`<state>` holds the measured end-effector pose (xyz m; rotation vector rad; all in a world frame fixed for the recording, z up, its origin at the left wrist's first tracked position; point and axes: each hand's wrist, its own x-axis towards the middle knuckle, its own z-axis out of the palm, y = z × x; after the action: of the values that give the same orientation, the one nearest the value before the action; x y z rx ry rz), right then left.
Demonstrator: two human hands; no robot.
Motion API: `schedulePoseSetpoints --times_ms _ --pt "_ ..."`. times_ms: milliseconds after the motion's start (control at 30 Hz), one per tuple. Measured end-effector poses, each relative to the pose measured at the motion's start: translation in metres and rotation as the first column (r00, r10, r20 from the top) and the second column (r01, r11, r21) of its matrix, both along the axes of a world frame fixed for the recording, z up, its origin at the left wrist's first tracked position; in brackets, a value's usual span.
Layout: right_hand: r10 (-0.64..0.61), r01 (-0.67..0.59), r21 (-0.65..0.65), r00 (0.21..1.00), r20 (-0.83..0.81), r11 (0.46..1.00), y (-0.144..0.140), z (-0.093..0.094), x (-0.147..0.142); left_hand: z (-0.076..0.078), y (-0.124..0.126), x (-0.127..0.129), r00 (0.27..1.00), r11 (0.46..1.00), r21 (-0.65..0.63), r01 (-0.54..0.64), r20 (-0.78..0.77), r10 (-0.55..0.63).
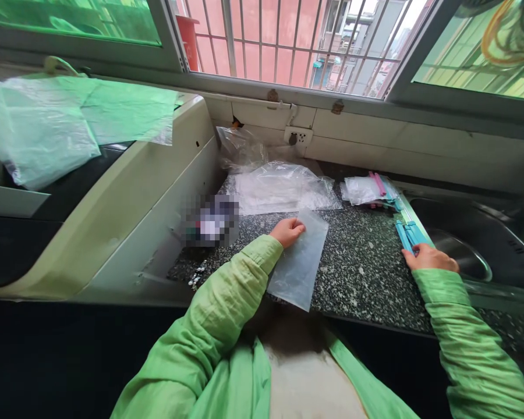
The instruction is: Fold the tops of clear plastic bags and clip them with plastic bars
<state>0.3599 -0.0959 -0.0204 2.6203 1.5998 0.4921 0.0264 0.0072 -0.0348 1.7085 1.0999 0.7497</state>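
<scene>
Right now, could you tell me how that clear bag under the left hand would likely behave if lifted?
The clear bag looks thin and flat, so probably floppy and very light. Its end overhangs the counter edge, so it may slide off once the left hand lets go.

On the counter [358,273]: clear bag [300,259] near centre, left hand [287,231] on its far left corner. Far behind, heap of plastic bags [279,189]. Right, sealing clips [408,233] under right hand [428,257], beside sink [471,238]. Far right, small bag bundle [367,189].

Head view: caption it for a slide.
Left hand pins a clear bag on the counter; right hand touches blue clips.
</scene>
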Motion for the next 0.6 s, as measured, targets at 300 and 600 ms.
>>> schedulePoseSetpoints --times_ms 300,600 --pt "0.192 -0.202 0.227 0.979 0.065 0.953 0.0 0.001 -0.012 -0.004 0.001 0.001 0.998 1.0 -0.001 0.017 0.053 -0.017" --pt "0.733 -0.694 0.436 0.672 0.104 0.573 0.041 0.014 -0.071 0.009 -0.001 -0.003 0.99 0.985 -0.174 -0.01 0.14 0.035"
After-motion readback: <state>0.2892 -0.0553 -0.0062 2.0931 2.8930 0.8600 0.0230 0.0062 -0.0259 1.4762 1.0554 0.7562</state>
